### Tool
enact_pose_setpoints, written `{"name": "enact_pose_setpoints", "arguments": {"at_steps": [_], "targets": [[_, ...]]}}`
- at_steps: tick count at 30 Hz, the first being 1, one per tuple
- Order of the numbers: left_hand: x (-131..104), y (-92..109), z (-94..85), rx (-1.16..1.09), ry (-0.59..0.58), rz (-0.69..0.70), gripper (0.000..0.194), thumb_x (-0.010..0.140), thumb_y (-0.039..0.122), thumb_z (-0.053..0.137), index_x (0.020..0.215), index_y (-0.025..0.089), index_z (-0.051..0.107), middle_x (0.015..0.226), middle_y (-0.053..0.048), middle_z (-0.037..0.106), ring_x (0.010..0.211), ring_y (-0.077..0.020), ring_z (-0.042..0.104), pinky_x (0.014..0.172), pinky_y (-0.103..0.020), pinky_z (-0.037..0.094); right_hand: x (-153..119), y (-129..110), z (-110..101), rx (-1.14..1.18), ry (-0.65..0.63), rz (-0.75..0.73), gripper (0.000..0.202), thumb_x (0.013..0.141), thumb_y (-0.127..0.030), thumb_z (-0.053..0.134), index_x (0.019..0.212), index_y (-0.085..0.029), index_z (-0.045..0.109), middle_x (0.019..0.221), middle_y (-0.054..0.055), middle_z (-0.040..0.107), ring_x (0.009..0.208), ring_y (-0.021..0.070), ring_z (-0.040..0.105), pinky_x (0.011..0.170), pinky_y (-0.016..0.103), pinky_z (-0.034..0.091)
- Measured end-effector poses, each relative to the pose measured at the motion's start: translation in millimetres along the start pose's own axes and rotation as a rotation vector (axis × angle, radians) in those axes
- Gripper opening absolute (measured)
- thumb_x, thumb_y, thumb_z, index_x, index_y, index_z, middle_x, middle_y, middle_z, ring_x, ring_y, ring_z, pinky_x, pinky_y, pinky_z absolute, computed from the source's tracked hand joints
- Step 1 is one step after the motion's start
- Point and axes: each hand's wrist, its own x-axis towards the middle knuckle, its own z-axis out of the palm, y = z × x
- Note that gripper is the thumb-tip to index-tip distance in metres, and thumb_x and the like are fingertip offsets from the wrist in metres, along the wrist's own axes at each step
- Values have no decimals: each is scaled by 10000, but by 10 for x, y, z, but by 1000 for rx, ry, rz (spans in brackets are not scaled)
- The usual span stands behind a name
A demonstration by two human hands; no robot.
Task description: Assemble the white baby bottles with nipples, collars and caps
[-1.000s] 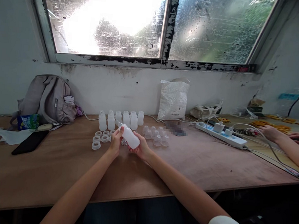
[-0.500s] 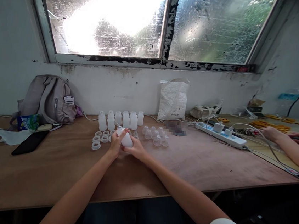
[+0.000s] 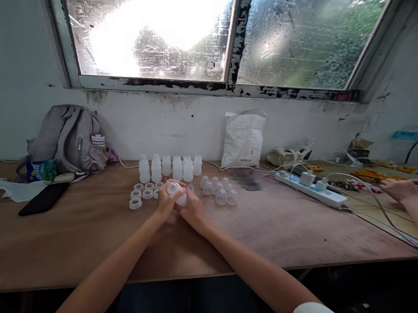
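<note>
Above the table, my left hand (image 3: 167, 203) and my right hand (image 3: 193, 210) are both closed around a small white translucent baby bottle (image 3: 182, 200). A clear, roundish part (image 3: 172, 187) shows at the bottle's upper end, under the left fingers; its exact shape is blurred. Behind my hands, several similar bottles (image 3: 145, 170) stand upright in a group. Clear plastic rings (image 3: 135, 203) lie just left of my left hand, partly hidden by it. Several transparent caps (image 3: 221, 196) rest to the right of my right hand.
A grey backpack (image 3: 65, 134), a black phone (image 3: 43, 199) and a white cloth (image 3: 22, 189) are at left. A white plastic bag (image 3: 243, 139) leans on the wall. Cables run from a power strip (image 3: 310, 189). Another person's hands (image 3: 407, 191) work at far right, near yellow pieces (image 3: 375, 176).
The bottle has turned in my hands, so its upper end now faces more toward me, and my left fingers have shifted over the clear part. The other person's hands have moved closer together.
</note>
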Motion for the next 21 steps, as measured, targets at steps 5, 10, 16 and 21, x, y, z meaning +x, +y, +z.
{"name": "enact_pose_setpoints", "arguments": {"at_steps": [5,10,16,21], "targets": [[-97,93,54,-40,-161,40,130,553,117,610,668,177,596,719,-18,625,660,-147,558,619,-249,419,-16,16,20,148,-73,-135,292,539,-188,658,819,-206,577,798,17,569,763,199,526,712,317,422],[-37,75,23,-125,-157,-54,103,526,105,580,604,171,566,658,-35,620,653,-179,574,628,-289,433,-14,20,79,407,-276,52,201,462,-60,641,609,-172,561,597,-35,512,589,129,490,538,241,408],[-1,22,-36,-202,-220,-162,94,518,101,561,576,175,573,662,-39,624,675,-191,581,643,-295,444,-35,8,33,531,-461,124,100,505,-77,591,533,-144,523,536,-26,526,504,97,486,470,215,397],[0,-10,-77,-205,-267,-245,63,541,144,545,588,176,573,662,-30,618,636,-186,576,534,-273,439,-49,-32,-48,639,-663,175,36,542,-98,551,567,-123,557,544,5,569,479,114,513,461,230,423]]}}
